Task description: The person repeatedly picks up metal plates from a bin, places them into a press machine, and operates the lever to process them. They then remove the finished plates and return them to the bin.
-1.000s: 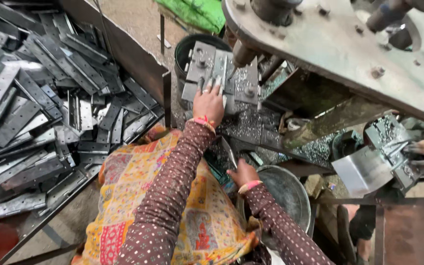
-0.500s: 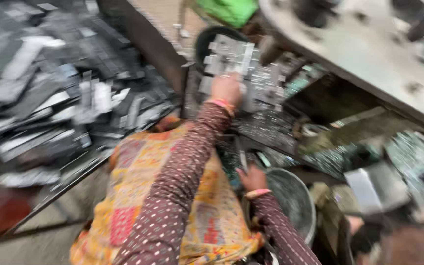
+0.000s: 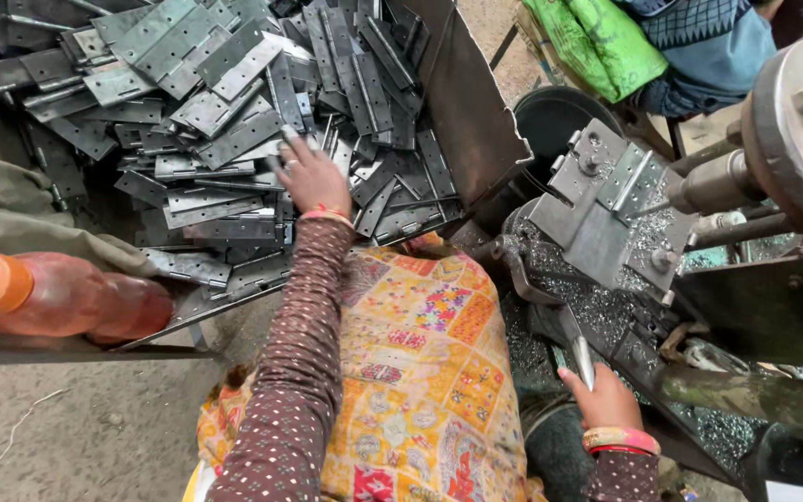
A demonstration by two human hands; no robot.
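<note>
Hinge pile [image 3: 234,102] in tray [image 3: 476,121] at left, bottle [image 3: 58,297] on its near edge, drilling jig [image 3: 606,214] right of tray, bucket [image 3: 550,116] behind jig

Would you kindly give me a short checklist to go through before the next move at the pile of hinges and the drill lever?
1. Left hand is on the pile of hinge plates: ok.
2. One plate alone in its grip: cannot tell; the fingers lie spread over several.
3. Right hand holds the lever handle: ok.
4. Jig plate under the drill spindle is free of a workpiece: cannot tell.
5. Metal shavings cleared from around the jig: not ok.
6. Orange bottle lies apart from both hands: ok.
</note>
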